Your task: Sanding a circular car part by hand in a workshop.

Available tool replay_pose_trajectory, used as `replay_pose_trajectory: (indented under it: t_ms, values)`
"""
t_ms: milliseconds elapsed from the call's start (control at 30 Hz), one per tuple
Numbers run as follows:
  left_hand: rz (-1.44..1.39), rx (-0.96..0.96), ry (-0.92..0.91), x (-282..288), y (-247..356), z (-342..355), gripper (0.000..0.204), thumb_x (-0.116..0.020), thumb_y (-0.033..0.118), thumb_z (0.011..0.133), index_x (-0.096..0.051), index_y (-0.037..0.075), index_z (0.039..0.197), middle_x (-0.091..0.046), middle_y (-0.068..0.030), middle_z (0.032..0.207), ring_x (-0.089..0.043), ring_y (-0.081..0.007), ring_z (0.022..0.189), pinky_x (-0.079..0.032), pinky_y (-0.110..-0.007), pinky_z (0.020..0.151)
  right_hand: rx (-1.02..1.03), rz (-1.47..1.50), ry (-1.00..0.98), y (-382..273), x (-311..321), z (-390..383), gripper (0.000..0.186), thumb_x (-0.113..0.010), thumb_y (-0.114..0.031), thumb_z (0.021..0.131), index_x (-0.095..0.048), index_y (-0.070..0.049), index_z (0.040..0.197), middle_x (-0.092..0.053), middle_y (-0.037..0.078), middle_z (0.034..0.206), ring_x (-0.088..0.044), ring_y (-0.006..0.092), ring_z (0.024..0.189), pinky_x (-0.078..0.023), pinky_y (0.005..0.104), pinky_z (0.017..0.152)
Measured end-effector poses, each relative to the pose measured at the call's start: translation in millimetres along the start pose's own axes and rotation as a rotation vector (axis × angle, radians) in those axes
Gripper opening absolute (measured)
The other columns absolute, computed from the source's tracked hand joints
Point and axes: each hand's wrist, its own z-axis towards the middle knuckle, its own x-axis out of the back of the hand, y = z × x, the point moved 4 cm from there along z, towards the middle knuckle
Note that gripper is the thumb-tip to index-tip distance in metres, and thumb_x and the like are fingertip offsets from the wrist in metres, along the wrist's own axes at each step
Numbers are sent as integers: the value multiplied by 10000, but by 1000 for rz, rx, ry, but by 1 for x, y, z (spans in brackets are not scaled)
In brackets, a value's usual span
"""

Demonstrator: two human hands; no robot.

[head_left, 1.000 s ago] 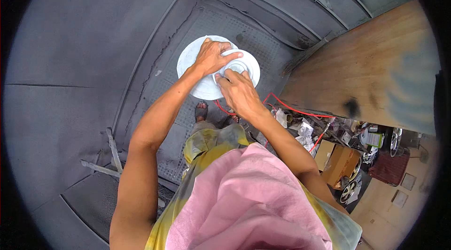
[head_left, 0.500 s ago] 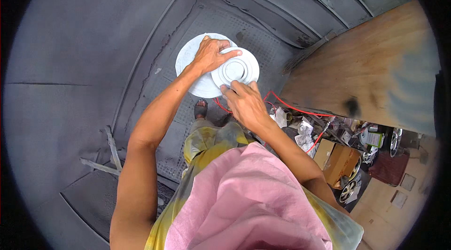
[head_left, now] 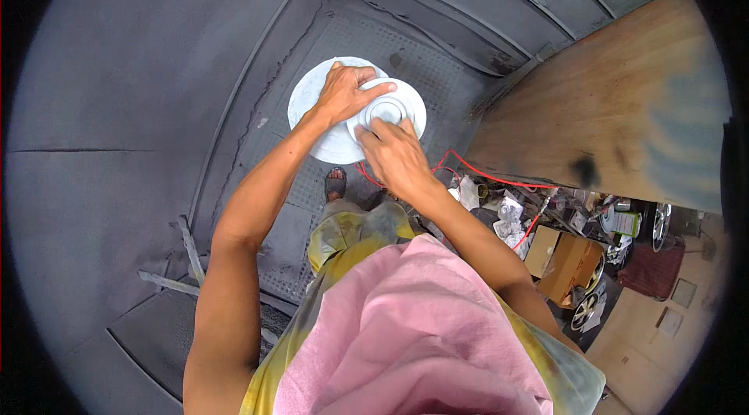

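A round white disc point(head_left: 416, 109) with raised concentric rings lies over the right part of a larger flat white disc point(head_left: 310, 93). My left hand point(head_left: 344, 93) grips the smaller one by its far left edge, its thumb stretched across the face. Bent and pressed together, the fingers of my right hand point(head_left: 394, 156) rest on the disc near its central ring. My right fingertips are partly hidden, so anything small under them does not show. What supports the larger disc is out of sight beneath it.
Grey walls point(head_left: 156, 48) meet in a corner ahead. On the right stands a wooden board point(head_left: 577, 103), with a red hose point(head_left: 499, 179) running along its foot. Cardboard boxes point(head_left: 573, 263) and clutter lie beyond my right arm. My sandalled foot point(head_left: 335, 183) is below the discs.
My right fingers have moved from the near rim of the smaller disc up to its central ring. My left hand keeps its grip with little movement.
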Motion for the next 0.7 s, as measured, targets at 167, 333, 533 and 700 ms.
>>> replay_pose_trajectory:
  t_ms: [167,333,533,700]
  values:
    - [-61,42,-14,1,1,1,608,-793,613,923,-757,22,786,-658,-143,669,-575,-336,685,-410,-468,919,-3,59,-35,-4,7,-17,205,-670,-119,973,-732,-21,1142,-640,125,1009,-699,281,945,-434,461,889]
    - [-16,28,-21,3,2,0,583,-799,602,925,-761,38,785,-660,-123,656,-577,-313,676,-412,-470,917,-28,11,-33,-2,4,-18,265,-711,-101,953,-760,-25,1203,-624,102,983,-687,268,923,-430,448,875]
    - [-88,56,-18,0,0,0,601,-802,614,923,-755,33,773,-630,-104,636,-563,-291,661,-413,-459,919,-9,-12,24,-3,0,-12,254,-721,-103,944,-771,-27,1182,-616,105,967,-686,266,912,-427,442,876]
    - [-94,-28,79,4,5,-3,547,-860,509,913,-722,24,702,-535,-106,567,-458,-215,554,-422,-435,751,-18,-14,-23,-6,8,-22,279,-730,-114,943,-759,-36,1209,-617,108,970,-691,268,930,-424,441,879]
